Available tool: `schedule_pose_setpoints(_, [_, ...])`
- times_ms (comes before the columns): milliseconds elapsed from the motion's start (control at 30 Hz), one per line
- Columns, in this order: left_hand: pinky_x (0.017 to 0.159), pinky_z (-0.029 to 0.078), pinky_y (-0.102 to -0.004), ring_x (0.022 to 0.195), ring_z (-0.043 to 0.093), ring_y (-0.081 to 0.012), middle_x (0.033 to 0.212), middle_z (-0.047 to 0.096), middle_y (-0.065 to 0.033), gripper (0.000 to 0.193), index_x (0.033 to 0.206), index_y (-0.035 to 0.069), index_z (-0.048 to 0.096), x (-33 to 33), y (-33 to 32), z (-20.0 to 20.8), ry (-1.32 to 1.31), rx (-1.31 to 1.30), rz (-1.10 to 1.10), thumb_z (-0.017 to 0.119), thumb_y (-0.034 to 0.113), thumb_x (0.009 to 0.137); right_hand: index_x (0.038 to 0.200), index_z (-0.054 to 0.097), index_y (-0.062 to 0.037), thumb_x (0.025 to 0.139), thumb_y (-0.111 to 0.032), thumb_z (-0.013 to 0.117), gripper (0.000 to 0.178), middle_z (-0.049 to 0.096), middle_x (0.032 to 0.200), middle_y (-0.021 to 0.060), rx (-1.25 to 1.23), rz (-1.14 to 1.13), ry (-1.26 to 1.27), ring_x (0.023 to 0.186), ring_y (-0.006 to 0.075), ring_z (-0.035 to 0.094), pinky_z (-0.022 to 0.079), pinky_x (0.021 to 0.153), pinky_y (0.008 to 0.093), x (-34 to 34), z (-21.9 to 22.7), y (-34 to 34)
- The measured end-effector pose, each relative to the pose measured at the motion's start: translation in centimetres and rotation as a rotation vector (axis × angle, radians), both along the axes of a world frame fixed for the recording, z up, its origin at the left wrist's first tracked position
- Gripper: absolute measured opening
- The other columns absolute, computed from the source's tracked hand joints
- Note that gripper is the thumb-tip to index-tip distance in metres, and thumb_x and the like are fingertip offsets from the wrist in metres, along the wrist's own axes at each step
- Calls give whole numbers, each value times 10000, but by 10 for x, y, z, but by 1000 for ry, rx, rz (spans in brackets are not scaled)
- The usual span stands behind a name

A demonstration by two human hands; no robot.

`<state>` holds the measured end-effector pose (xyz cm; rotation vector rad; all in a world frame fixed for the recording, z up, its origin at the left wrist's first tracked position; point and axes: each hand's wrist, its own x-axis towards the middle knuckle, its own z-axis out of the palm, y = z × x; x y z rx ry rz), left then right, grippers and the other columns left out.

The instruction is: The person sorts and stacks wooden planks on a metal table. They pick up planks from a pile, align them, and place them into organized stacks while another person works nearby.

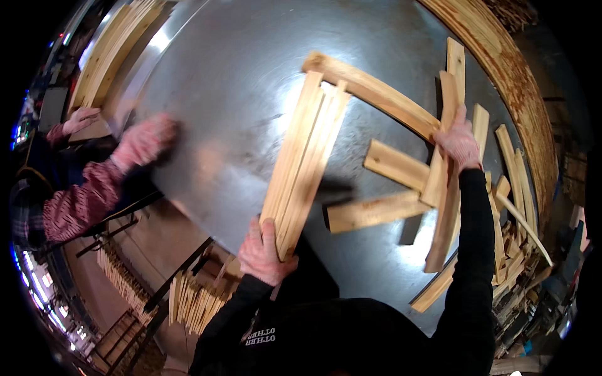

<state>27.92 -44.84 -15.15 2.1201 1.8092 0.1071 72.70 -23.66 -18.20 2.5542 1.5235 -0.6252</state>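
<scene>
The left hand point(266, 255) pinches the near end of a bundle of boards point(301, 175), which stretches forward over the metal table point(229, 106). To handle it well, I think the fingers should squeeze all pieces evenly, so none slides out. A short board point(396, 164) lies to its right. The right hand point(461, 143) is at the right end of a crossing board point(376, 91); whether its fingers close around this wood or only rest there, I cannot tell. A level, calm support would serve best here. At far left are a co-worker's blurred hand point(145, 141) and a stack of long boards point(119, 53).
</scene>
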Motion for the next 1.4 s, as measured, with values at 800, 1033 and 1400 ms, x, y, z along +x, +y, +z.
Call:
schedule_pose_setpoints(800, [671,439,-393,739,501,-251,785,524,-94,507,1220,30,575,-66,162,-40,-1818,-1162,957,511,398,878,1565,86,-87,700,-345,786,1142,668,1081,291,-145,1,-92,1034,404,671,533,906,454,-43,21,-93])
schedule_pose_setpoints(1033, [818,479,-384,918,583,-284,974,600,-150,594,1313,43,527,30,-26,-22,-177,-34,-90,664,350,824,1535,255,-26,823,-339,786,942,674,1020,75,203,-346,992,833,156,635,539,726,304,37,42,-129])
schedule_pose_setpoints(1400, [923,486,-294,1056,597,-174,1221,631,-124,798,1489,28,387,155,42,-27,-1002,-664,-13,745,374,866,1158,660,38,948,-244,634,352,700,1137,142,355,-469,1485,1050,223,659,511,964,328,-35,-3,-226])
